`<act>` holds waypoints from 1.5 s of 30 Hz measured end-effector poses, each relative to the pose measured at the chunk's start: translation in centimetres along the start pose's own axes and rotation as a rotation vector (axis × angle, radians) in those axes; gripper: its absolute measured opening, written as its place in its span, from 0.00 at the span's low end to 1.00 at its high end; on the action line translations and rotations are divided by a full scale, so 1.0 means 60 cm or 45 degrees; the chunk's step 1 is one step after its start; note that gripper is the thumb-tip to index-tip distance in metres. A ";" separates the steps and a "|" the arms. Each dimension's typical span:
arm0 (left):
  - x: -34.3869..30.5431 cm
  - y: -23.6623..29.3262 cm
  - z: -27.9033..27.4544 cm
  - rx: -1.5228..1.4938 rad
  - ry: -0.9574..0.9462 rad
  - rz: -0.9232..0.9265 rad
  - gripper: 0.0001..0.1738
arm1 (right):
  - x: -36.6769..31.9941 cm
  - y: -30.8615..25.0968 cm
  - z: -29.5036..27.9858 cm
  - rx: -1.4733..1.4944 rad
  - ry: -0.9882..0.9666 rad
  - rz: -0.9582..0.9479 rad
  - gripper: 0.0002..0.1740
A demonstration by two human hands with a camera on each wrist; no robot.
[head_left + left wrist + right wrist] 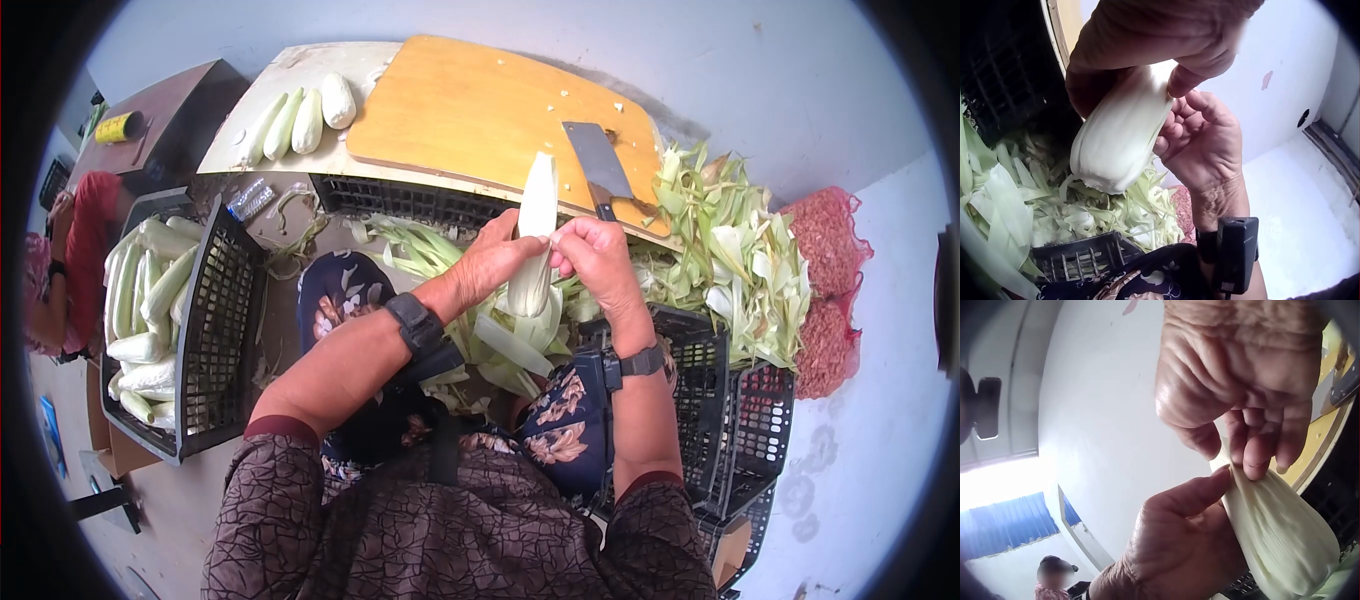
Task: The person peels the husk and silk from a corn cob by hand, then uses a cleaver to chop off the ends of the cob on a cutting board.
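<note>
A pale ear of corn (529, 290), wrapped in thin whitish husk, stands nearly upright above the lap, its cut base downward in the left wrist view. Wrapped around its middle, my left hand (487, 262) grips it, thumb lying along the front. My right hand (597, 262) is against the ear's right side, where thumb and curled fingers pinch the husk (1227, 453) beside the left thumb. Loose green husk leaves (515, 345) lie below the ear, between the knees. Beyond the hands, a cleaver (600, 165) rests on the yellow cutting board (460, 100).
Several peeled ears (308, 122) lie on the table left of the board. A black crate (222, 330) full of ears stands at left, near another person (95, 250). On the right are a husk heap (755, 265), black crates (745, 420) and red mesh sacks (828, 240).
</note>
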State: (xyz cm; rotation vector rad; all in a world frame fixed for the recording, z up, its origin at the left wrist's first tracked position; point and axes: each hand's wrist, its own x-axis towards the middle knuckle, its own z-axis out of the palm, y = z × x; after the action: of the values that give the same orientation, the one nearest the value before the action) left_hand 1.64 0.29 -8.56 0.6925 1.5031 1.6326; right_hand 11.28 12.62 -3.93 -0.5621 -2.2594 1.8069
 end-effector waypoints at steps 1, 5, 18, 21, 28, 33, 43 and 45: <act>0.002 -0.003 0.000 0.107 0.034 0.026 0.22 | 0.001 0.001 0.003 -0.002 0.000 -0.004 0.07; 0.014 -0.032 0.002 0.384 0.135 0.179 0.24 | 0.007 0.011 0.002 -0.063 0.173 -0.098 0.08; -0.010 -0.006 0.014 0.858 0.106 0.220 0.29 | 0.005 0.006 -0.019 -0.041 0.364 -0.157 0.07; -0.013 -0.004 0.015 0.931 0.089 0.238 0.30 | 0.005 0.007 -0.027 -0.015 0.366 -0.155 0.07; -0.013 -0.007 0.015 0.953 0.079 0.266 0.27 | 0.005 0.011 -0.029 -0.035 0.383 -0.159 0.07; -0.011 -0.010 0.015 1.016 0.072 0.268 0.26 | 0.006 0.013 -0.032 -0.089 0.385 -0.174 0.07; -0.017 -0.003 0.015 1.110 0.087 0.305 0.25 | 0.004 0.011 -0.028 -0.082 0.440 -0.170 0.06; -0.019 0.001 0.016 1.126 0.079 0.299 0.25 | 0.004 0.011 -0.028 -0.089 0.444 -0.169 0.06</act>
State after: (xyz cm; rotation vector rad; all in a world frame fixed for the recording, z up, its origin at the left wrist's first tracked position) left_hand 3.03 -0.10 -8.22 1.3296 2.2661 1.0863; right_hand 11.82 14.37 -4.21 -0.6636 -2.0739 1.4438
